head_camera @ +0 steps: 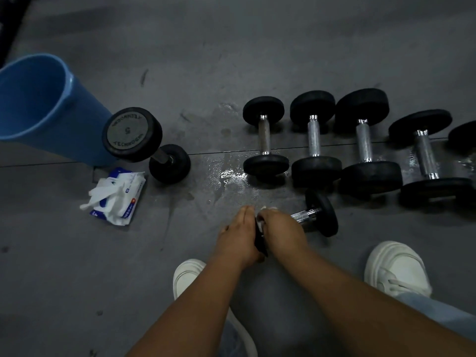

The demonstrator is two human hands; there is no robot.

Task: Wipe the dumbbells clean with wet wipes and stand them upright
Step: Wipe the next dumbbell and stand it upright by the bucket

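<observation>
Shoes, 2, white: left shoe (189, 276) and right shoe (396, 269), nearest the camera, 1 on either side of the worked dumbbell and on its near side. A pale trouser hem shows at each.

Worked dumbbell (305, 215): lying on its side on the grey floor (257, 47), chrome knurled handle running left to right. Its right black head is free and rests on the floor; its left black head is almost hidden between the 2 hands.

Left hand (238, 235): fingers close together and nearly straight, laid flat against the outer face of the worked dumbbell's left head, thumb held apart. Nothing is seen gripped in it.

Right hand (279, 228): fingers curled over the worked dumbbell just inside that left head, with a white wet wipe (268, 208) bunched under them.

Wet patch (231, 176): shiny film on the floor just beyond the worked dumbbell.

Wipes packet (117, 195): white and blue, open, several sheets pulled loose; well to the left of the worked dumbbell.

Row of dumbbells (313, 136): 4 in full, lying side by side beyond the worked dumbbell and to its right, handles pointing away from the camera. Part of a 5th dumbbell (463, 136) shows at the right edge.

Standing dumbbell (131, 134): on end, top face marked 5, beyond and left of the worked dumbbell, past the packet.

Blue bin (38, 104): farthest left of the worked dumbbell, right behind the standing 1; whether they touch cannot be told.
</observation>
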